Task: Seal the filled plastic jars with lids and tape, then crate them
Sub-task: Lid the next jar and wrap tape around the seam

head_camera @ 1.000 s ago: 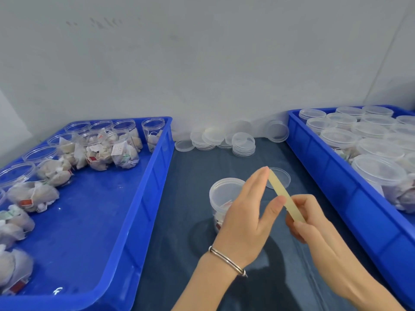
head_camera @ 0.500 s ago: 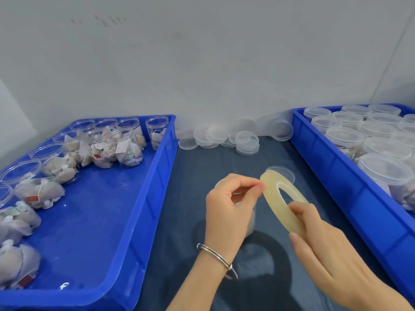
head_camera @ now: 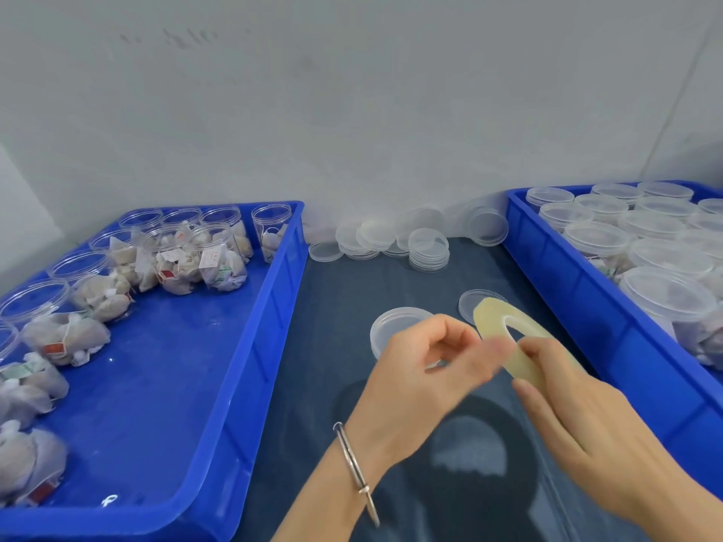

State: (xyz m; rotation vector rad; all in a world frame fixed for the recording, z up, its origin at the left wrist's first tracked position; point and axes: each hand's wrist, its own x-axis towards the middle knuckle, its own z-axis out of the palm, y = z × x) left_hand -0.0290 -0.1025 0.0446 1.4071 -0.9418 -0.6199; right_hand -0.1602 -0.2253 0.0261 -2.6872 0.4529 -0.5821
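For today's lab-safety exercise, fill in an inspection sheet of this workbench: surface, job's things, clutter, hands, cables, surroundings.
Surface: dark blue mat.
Job's things: lidded jar on the mat; tape roll; left crate of open filled jars; right crate of lidded jars.
Clutter: spare lids by the wall, one lid beside the jar.
Hands: right hand holds the roll; left hand pinches at its edge, blurred.
Cables: nothing seen.
Surroundings: grey wall.

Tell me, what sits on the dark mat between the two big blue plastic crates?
In the head view: loose clear plastic lids by the wall, a lidded clear jar, one single lid, and both hands with a yellowish tape roll.
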